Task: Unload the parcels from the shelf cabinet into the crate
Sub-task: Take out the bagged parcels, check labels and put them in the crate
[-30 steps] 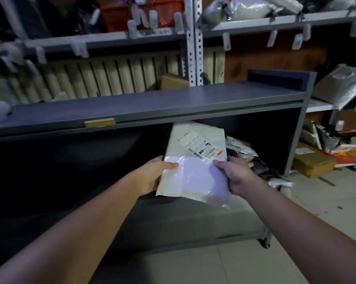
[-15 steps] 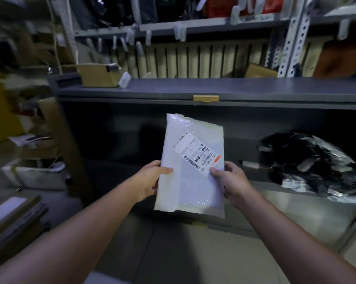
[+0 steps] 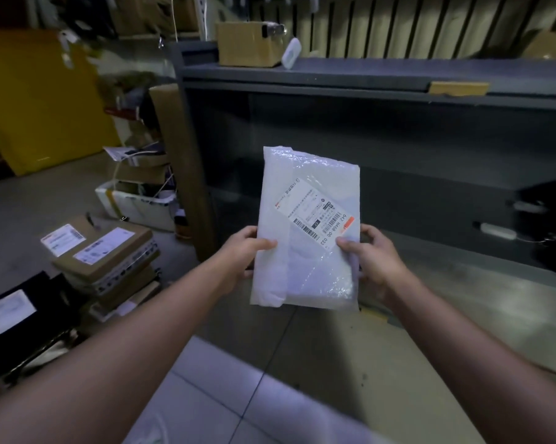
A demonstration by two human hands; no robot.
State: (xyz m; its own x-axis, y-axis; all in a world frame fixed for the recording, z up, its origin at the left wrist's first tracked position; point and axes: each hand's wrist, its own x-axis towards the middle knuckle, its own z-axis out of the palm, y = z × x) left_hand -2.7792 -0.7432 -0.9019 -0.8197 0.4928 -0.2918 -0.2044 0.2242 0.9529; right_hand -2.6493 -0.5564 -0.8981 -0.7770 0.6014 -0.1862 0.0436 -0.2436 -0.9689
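Parcel storeroom or courier depot. Shown by:
- grey shelf cabinet, with dark bagged parcels lodged in lower bay at right, dimly seen
- cardboard box set on cabinet top
- stack of taped cartons with printed shipping labels, piled on floor at left
- black labelled package just beside stack
- white poly mailer marked with barcode label
- open white box stuffed with clutter near cabinet end
- bare tiled floor and dim light, so stockroom look is given
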